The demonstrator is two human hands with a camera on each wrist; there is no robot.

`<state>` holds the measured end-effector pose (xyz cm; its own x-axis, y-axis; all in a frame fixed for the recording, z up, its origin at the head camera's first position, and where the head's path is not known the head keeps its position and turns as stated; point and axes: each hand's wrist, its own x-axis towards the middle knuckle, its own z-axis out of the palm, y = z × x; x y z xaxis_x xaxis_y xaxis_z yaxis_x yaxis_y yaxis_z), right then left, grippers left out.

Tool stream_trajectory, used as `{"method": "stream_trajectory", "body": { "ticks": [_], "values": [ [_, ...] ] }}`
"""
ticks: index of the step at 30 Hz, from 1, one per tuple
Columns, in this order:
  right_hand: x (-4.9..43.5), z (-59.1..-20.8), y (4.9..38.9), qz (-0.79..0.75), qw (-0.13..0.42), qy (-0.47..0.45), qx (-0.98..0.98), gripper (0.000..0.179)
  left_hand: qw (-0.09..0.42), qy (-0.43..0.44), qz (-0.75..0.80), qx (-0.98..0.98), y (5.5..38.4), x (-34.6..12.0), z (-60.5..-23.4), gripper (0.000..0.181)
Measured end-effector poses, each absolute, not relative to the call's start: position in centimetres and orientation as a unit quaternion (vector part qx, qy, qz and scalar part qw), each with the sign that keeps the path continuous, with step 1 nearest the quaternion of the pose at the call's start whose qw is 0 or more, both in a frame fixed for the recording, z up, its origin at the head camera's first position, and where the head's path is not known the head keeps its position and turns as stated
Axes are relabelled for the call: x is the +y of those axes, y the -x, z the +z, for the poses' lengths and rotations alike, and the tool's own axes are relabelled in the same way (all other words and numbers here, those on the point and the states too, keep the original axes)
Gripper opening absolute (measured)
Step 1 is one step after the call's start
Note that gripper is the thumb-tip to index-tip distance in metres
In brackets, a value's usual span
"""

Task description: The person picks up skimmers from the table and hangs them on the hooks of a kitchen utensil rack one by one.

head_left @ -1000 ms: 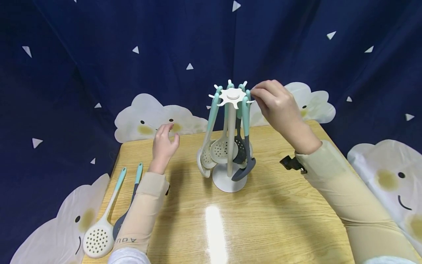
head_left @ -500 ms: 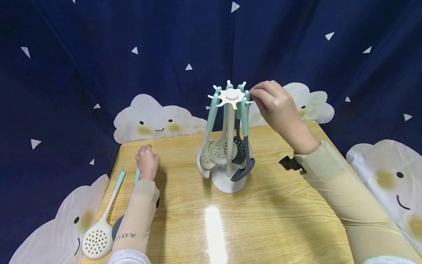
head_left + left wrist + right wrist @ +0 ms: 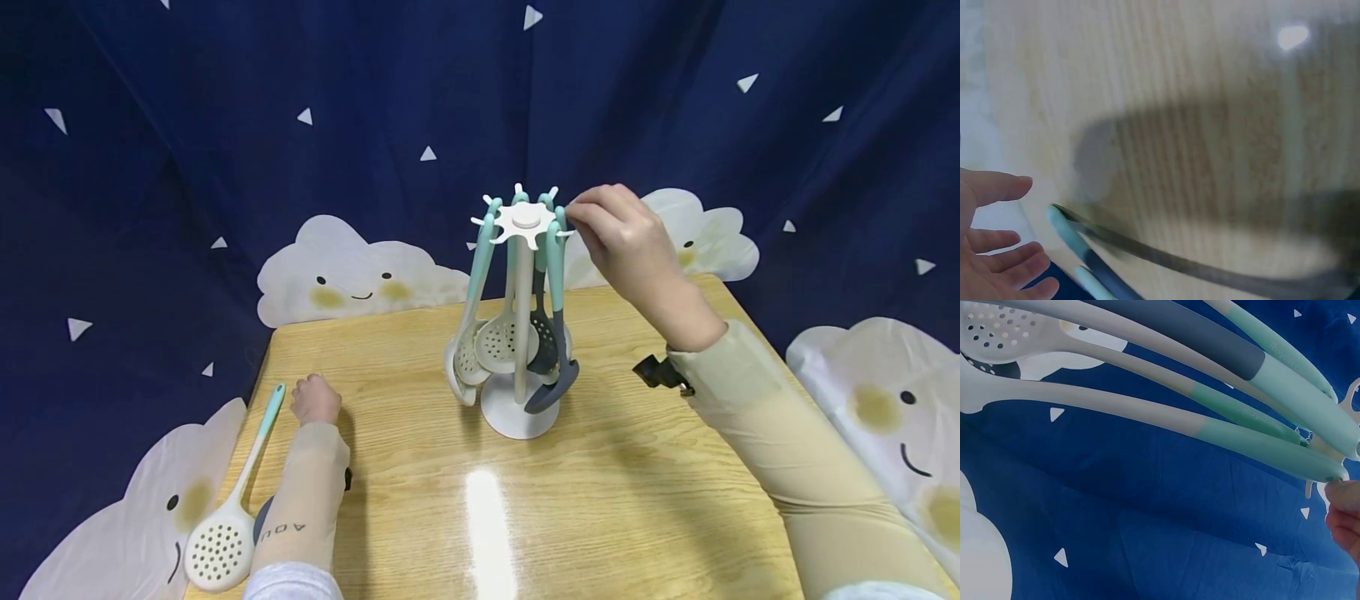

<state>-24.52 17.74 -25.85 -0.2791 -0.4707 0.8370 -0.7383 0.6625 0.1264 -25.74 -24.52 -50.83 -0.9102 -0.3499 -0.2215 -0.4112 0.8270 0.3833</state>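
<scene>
A white rack (image 3: pixel 524 218) stands upright on the table with several teal-handled utensils hanging round it, among them a light perforated ladle (image 3: pixel 504 343) and a dark-blue utensil (image 3: pixel 555 392) with a curved end. My right hand (image 3: pixel 626 237) pinches the handle tip of a light-grey utensil (image 3: pixel 1141 414) at a rack hook; its head is mostly out of view. At the table's left, my left hand (image 3: pixel 316 398) is over the handle end of a dark-blue utensil (image 3: pixel 1069 232). Its thumb and fingers (image 3: pixel 1004 187) are spread, apart from that handle. My forearm hides most of this utensil.
A white skimmer (image 3: pixel 221 546) with a teal handle lies at the table's left edge, beside the dark-blue utensil. A dark blue curtain (image 3: pixel 390 100) with white clouds hangs behind the wooden table (image 3: pixel 600 483).
My left hand has moved left and down from near the rack's left side to the dark-blue utensil's handle. The right hand keeps its pinch at the rack.
</scene>
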Motion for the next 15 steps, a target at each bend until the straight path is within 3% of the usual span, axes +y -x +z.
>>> {"method": "stream_trajectory", "body": {
  "ticks": [6, 15],
  "values": [
    [17.7, -25.9, 24.5, 0.145, 0.462, -0.382, -0.787, 0.007, 0.096, 0.236, 0.227, 0.940, 25.2, -25.0, -51.7, 0.039],
    [17.7, -25.8, 24.5, 0.151, 0.464, -0.383, -0.784, 0.006, 0.093, 0.267, 0.229, 0.932, 24.9, -25.6, -52.7, 0.032]
  ]
}}
